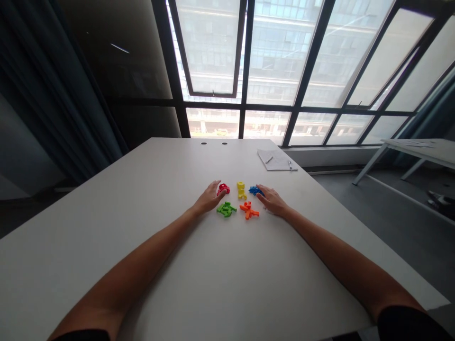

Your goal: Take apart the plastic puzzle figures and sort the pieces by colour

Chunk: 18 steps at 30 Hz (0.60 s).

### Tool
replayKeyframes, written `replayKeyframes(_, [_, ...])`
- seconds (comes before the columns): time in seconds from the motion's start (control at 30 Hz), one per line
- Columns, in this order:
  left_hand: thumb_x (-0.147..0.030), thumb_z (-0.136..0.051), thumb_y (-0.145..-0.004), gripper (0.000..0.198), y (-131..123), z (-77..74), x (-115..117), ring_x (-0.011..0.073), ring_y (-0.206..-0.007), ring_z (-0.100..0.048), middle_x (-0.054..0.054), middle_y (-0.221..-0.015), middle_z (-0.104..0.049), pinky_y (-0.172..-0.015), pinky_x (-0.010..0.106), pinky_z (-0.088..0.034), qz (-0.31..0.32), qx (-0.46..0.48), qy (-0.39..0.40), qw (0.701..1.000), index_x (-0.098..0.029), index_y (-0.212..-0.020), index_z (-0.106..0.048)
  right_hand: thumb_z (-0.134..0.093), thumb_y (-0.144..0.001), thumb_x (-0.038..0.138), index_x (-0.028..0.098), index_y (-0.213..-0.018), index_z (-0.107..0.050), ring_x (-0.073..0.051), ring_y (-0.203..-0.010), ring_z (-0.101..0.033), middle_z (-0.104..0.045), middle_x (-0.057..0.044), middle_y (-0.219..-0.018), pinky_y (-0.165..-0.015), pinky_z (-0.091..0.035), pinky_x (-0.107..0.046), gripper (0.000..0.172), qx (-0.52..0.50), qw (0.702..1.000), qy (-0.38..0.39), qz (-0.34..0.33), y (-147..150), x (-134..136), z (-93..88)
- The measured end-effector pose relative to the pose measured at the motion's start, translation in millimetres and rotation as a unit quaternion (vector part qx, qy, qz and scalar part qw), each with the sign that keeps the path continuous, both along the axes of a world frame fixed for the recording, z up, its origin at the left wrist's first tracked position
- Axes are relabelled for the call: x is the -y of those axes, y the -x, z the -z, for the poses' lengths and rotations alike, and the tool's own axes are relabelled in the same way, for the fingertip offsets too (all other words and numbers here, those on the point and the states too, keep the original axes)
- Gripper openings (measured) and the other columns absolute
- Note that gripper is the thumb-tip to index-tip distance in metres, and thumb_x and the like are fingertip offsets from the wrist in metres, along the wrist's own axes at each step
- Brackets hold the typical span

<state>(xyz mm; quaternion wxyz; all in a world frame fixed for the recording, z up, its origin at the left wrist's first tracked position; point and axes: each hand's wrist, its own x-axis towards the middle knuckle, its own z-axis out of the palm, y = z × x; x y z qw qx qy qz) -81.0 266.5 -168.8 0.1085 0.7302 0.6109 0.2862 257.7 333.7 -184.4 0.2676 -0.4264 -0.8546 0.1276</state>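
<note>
Five small piles of plastic pieces lie in the middle of a white table (177,265): red (223,189), yellow (241,189), blue (254,191), green (226,209) and orange (249,210). My left hand (209,199) rests flat on the table with fingers stretched out, its fingertips touching the red pile. My right hand (272,201) also lies open, fingers reaching to the blue pile. Neither hand holds anything.
A sheet of paper (275,160) with a pen on it lies near the table's far right edge. Two round cable holes (213,142) sit at the far edge. Large windows stand behind; another table (423,148) is at the right.
</note>
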Motion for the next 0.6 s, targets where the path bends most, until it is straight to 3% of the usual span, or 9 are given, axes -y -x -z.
replayKeyframes(0.2, [-0.074,-0.031,-0.104,0.076,-21,-2.1,-12,0.0322,-0.154,-0.044,0.015,-0.163,-0.051,-0.128,0.056,-0.034,0.12,-0.049,0.028,0.991,-0.02,-0.153,-0.055,-0.034,-0.106,0.072,0.024,-0.154,-0.057,-0.035,-0.149,-0.05,-0.057,-0.015,-0.158,-0.124,-0.037,-0.061,0.071,-0.015,0.999,0.005,-0.04,22,16,2.7])
replayKeyframes(0.33, [-0.076,-0.036,-0.102,0.08,-26,-7.3,-6,0.0331,-0.148,-0.052,0.015,-0.161,-0.054,-0.126,0.054,-0.039,0.148,-0.019,0.014,0.989,-0.021,-0.158,-0.05,-0.035,-0.104,0.076,0.02,-0.158,-0.051,-0.037,-0.153,-0.045,-0.053,-0.018,-0.161,-0.127,-0.032,-0.061,0.08,-0.022,0.998,0.035,-0.052,51,22,2.6])
replayKeyframes(0.47, [-0.076,-0.037,-0.103,0.082,-26,-13.6,-2,0.033,-0.15,-0.049,0.015,-0.163,-0.051,-0.127,0.052,-0.039,0.164,0.005,0.024,0.986,-0.02,-0.161,-0.047,-0.03,-0.103,0.081,0.016,-0.16,-0.047,-0.036,-0.152,-0.045,-0.052,-0.021,-0.161,-0.128,-0.032,-0.058,0.089,-0.075,0.993,0.055,-0.067,83,31,-3.2])
replayKeyframes(0.6, [-0.072,-0.035,-0.106,0.079,-22,-18.9,4,0.0324,-0.15,-0.05,0.016,-0.164,-0.049,-0.126,0.05,-0.042,0.168,0.023,0.022,0.985,-0.018,-0.162,-0.044,-0.031,-0.106,0.074,0.022,-0.157,-0.052,-0.03,-0.146,-0.054,-0.058,-0.015,-0.156,-0.122,-0.043,-0.048,0.075,-0.156,0.984,0.063,-0.058,104,39,-10.0])
